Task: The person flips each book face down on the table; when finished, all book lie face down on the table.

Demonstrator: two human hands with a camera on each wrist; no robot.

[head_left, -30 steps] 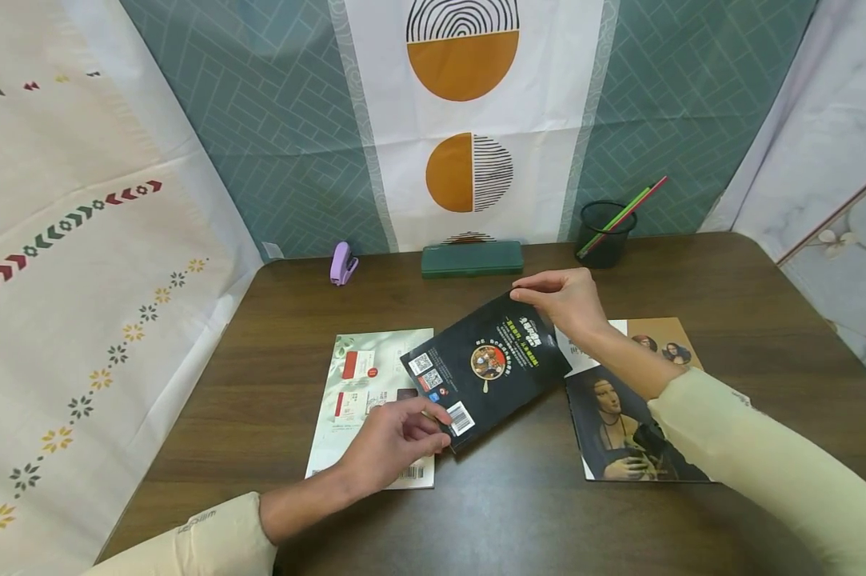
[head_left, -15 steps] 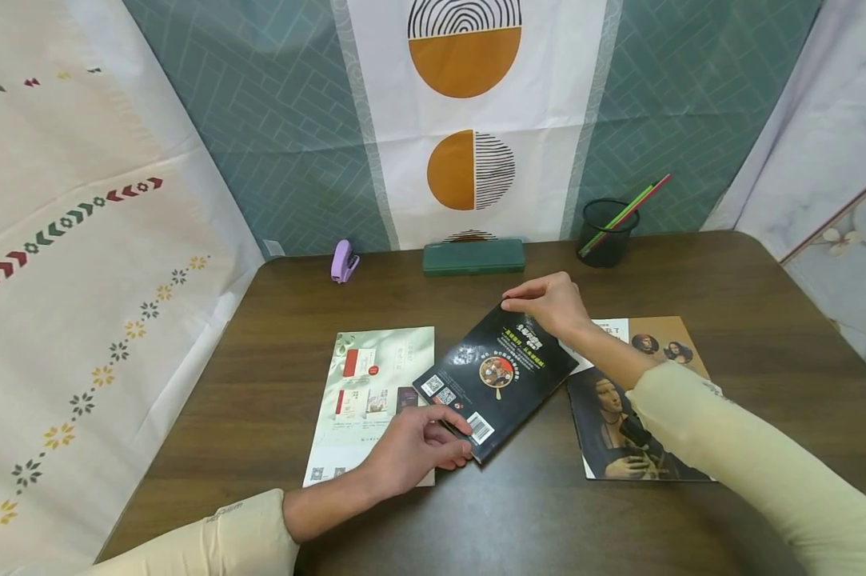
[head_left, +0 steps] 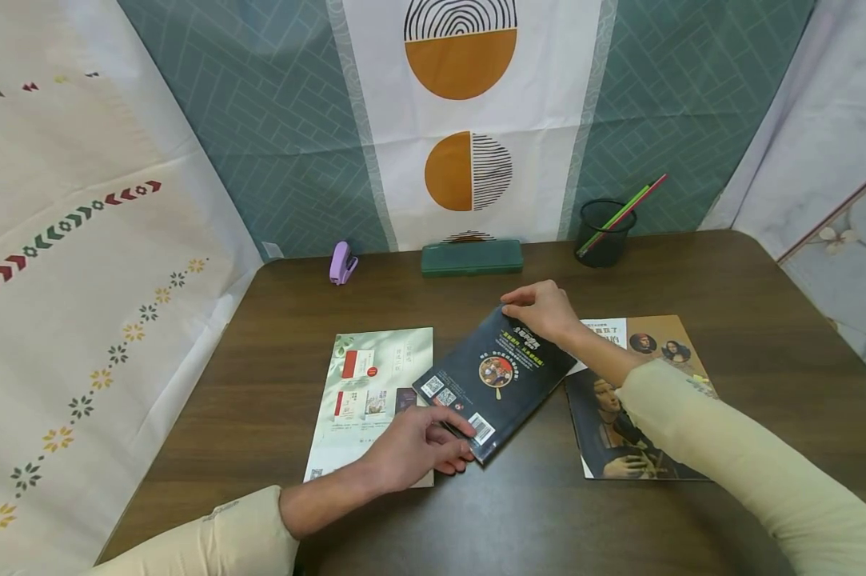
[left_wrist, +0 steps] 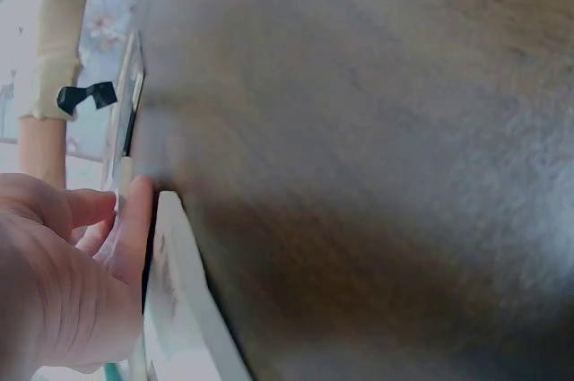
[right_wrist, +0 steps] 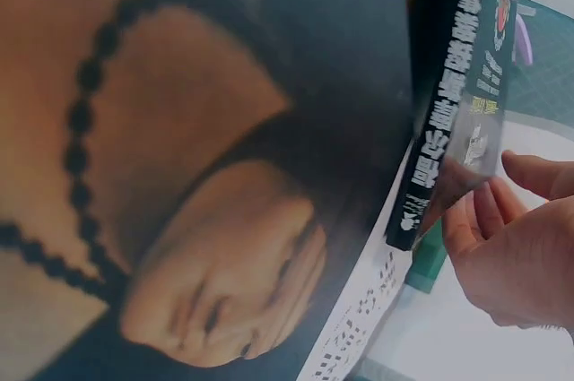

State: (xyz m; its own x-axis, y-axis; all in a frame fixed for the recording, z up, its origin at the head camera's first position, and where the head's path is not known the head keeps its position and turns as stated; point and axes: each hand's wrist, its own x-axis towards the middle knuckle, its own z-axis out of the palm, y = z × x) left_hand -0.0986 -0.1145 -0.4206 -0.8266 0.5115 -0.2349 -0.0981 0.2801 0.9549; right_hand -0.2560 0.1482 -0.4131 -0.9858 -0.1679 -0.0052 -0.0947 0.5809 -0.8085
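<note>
A black book (head_left: 500,376) lies at a slant near the middle of the table, back cover up, with a barcode and a round pan picture. My right hand (head_left: 544,312) pinches its far corner; in the right wrist view that hand (right_wrist: 520,246) is beside the book's lettered spine (right_wrist: 448,103). At the near left corner, by the barcode, my left hand (head_left: 421,448) holds the book with curled fingers. The left wrist view shows this hand (left_wrist: 81,282) low over the table, partly hiding what it grips. A pale green book (head_left: 361,384) lies under the left hand's side.
To the right lies a book with a painted portrait (head_left: 612,432), partly covered by the right forearm and overlapped by the black book's corner. Along the back stand a purple stapler (head_left: 342,262), a dark green case (head_left: 472,258) and a black mesh cup (head_left: 601,248) with pencils.
Both hands have shifted the black book slightly right and toward me, turning it a little steeper. Over the last half second it has barely moved.
</note>
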